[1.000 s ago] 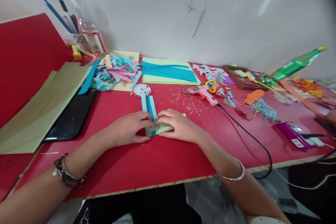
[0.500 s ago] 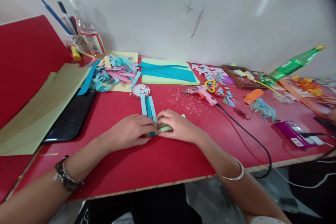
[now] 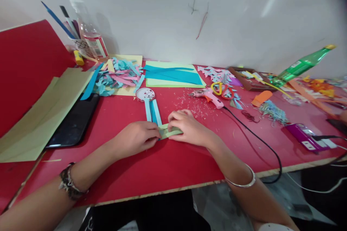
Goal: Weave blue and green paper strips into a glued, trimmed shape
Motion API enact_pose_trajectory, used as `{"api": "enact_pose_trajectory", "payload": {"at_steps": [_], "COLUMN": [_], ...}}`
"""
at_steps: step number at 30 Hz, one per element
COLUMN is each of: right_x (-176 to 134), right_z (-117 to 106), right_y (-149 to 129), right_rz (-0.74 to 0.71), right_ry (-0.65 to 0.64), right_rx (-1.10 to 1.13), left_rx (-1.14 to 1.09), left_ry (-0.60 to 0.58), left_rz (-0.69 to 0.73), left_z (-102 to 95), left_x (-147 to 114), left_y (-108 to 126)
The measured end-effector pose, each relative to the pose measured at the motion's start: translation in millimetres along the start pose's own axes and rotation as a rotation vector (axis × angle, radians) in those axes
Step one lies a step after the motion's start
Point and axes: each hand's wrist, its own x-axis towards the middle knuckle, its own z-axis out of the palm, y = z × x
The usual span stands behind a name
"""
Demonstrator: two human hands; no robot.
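On the red table a pale green paper strip lies across the near ends of several blue paper strips. The fingertips of my left hand pinch the left end of the green strip, over the blue ones. My right hand curls around the right part of the green strip, thumb and fingers on it. At their far end the blue strips touch a small round white lid with dark specks. Part of the green strip is hidden beneath my right fingers.
A pink glue gun and yellow-handled scissors lie at right, its cable running over the table edge. Cut paper strips pile at back left, near a clear bottle. A black phone-like slab lies left. A green bottle leans at right.
My right hand has slid a little to the right along the green strip, uncovering more of it. My left hand stays at the strip's left end. The view has shifted slightly.
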Motion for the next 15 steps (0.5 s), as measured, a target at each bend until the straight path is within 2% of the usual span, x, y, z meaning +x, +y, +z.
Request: {"api": "enact_pose_trajectory", "payload": {"at_steps": [8, 12, 15], "right_x": [-5, -4, -2], "right_z": [-5, -7, -5], "right_y": [3, 2, -7], "right_rz": [0.078, 0.076, 0.079], "right_ry": [0.006, 0.101, 0.183], "right_rx": [0.013, -0.023, 0.049], "left_rx": [-0.026, -0.026, -0.033], "left_ry": [0.026, 0.059, 0.095], "left_rz": [-0.051, -0.076, -0.179], "left_z": [0.6, 1.3, 1.2], "left_x": [1, 1, 3], "left_y": [2, 2, 4]}}
